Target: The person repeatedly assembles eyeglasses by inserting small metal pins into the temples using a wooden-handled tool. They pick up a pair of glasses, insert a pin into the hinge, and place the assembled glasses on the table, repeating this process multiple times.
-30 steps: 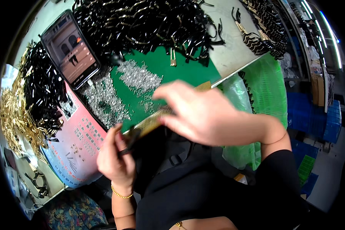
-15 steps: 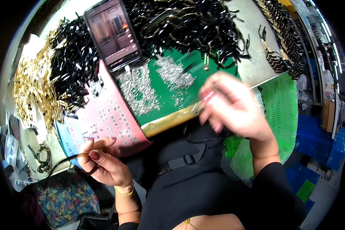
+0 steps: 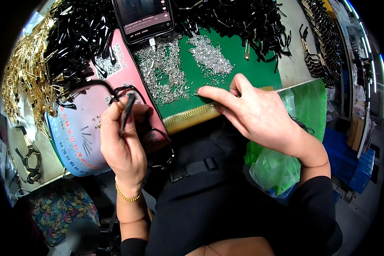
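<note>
There I was, left hand [image 3: 123, 145] over the pink-and-blue printed sheet [image 3: 79, 132], fingers pinching a black cord [image 3: 128, 110] whose loops spread around them and crossed the print! My right hand [image 3: 260, 117] reached over the green mat [image 3: 260, 72], thumb and foremost fingertip spread apart, that tip just beside the loose silver pieces [image 3: 162, 79]; two heaps of those, too many to count. One phone [image 3: 143, 21], white plug [image 3: 152, 44] in its end, crowded the left heap's top edge. Rows of characters and one square code ran across the sheet, partly hidden by hand and cord. Two tangled black piles [image 3: 226, 15] bordered the mat and sheet, one gold pile [image 3: 23, 74] lay far left, one patterned bundle [image 3: 322, 47] lay along the worktop [image 3: 292, 21], and one green basket [image 3: 313, 98] stood beyond my right wrist!
</note>
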A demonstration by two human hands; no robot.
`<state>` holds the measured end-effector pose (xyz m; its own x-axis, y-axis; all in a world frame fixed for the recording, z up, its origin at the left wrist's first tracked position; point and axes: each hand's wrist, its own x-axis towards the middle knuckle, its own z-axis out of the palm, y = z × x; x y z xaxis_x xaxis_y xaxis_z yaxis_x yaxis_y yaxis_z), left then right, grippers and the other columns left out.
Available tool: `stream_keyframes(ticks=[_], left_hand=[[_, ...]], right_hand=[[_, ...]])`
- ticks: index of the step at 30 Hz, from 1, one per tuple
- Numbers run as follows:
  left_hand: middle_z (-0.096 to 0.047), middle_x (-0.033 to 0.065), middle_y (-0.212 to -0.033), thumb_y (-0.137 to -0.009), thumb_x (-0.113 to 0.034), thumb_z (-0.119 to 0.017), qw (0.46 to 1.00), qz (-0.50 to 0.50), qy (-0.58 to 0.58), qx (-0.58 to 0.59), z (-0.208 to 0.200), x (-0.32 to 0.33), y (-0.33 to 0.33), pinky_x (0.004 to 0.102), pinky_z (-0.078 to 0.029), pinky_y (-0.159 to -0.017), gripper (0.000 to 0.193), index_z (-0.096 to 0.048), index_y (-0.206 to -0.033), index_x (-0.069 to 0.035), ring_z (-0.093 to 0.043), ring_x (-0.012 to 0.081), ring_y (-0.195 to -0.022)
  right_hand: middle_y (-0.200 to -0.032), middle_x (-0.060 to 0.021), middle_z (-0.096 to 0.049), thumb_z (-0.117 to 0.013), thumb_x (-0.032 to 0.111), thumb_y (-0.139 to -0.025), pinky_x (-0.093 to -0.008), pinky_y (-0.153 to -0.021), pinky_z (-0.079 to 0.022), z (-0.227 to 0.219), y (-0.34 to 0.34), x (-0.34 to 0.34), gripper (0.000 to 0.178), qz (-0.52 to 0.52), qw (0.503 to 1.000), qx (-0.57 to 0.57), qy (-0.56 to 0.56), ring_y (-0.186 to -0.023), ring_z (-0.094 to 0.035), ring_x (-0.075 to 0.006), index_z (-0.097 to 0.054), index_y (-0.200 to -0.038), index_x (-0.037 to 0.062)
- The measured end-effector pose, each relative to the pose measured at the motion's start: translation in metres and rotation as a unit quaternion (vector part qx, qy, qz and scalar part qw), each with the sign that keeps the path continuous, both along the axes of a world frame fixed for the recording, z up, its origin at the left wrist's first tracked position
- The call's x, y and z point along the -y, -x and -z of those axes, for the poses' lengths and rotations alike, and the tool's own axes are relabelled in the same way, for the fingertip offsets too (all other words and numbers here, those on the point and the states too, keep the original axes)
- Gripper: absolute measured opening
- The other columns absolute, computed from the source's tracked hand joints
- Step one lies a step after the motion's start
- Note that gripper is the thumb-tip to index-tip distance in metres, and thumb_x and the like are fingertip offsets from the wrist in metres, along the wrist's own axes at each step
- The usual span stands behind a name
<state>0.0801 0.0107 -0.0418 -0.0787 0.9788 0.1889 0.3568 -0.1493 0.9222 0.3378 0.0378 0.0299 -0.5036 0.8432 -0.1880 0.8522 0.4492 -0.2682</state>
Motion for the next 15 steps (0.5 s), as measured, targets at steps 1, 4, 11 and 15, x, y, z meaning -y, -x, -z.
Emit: stream_keyframes(ticks=[1, 4, 11, 15], left_hand=[[-0.068, 0.0117, -0.103, -0.111, -0.016, -0.044, 1.0, -0.02, -0.012, 0.019, 0.003, 0.001, 0.0, 0.028, -0.051, -0.083, 0.025, -0.056, -0.124, 0.002, -0.065, 0.0149, -0.09], [-0.068, 0.0131, -0.108, -0.111, -0.02, -0.045, 0.992, -0.091, -0.05, 0.068, 0.013, 0.002, 0.003, 0.028, -0.05, -0.082, 0.026, -0.056, -0.122, 0.001, -0.062, 0.0142, -0.09], [-0.065, 0.0141, -0.103, -0.108, -0.016, -0.053, 0.981, -0.113, -0.002, 0.156, -0.01, -0.011, 0.022, 0.0204, -0.052, -0.056, 0.032, -0.053, -0.133, 0.004, -0.057, 0.0088, -0.063], [-0.067, 0.0174, -0.113, -0.106, -0.007, -0.051, 0.985, -0.093, 0.024, 0.143, -0.014, -0.031, 0.024, 0.0222, -0.056, -0.06, 0.028, -0.053, -0.131, 0.005, -0.065, 0.0117, -0.07]], right_hand=[[-0.094, -0.0095, -0.05, -0.065, 0.018, -0.095, -0.0387, -0.054, -0.051, 0.003, -0.004, 0.002, 0.041, -0.003, 1.0, 0.008, 0.003, -0.062, -0.059, -0.0264, -0.06, -0.135, 0.0275], [-0.094, -0.0088, -0.049, -0.065, 0.017, -0.095, -0.0375, -0.051, -0.05, 0.005, -0.007, 0.003, 0.046, -0.007, 1.0, 0.017, 0.006, -0.059, -0.058, -0.0249, -0.059, -0.139, 0.0298], [-0.093, -0.0095, -0.049, -0.065, 0.016, -0.095, -0.0367, -0.049, -0.049, 0.008, -0.006, 0.003, 0.046, 0.003, 1.0, -0.002, -0.002, -0.057, -0.057, -0.0252, -0.06, -0.138, 0.0289], [-0.093, -0.0103, -0.049, -0.063, 0.015, -0.096, -0.0385, -0.052, -0.05, 0.006, -0.001, 0.003, 0.05, 0.016, 1.0, 0.009, 0.009, -0.057, -0.057, -0.0273, -0.057, -0.143, 0.0318]])
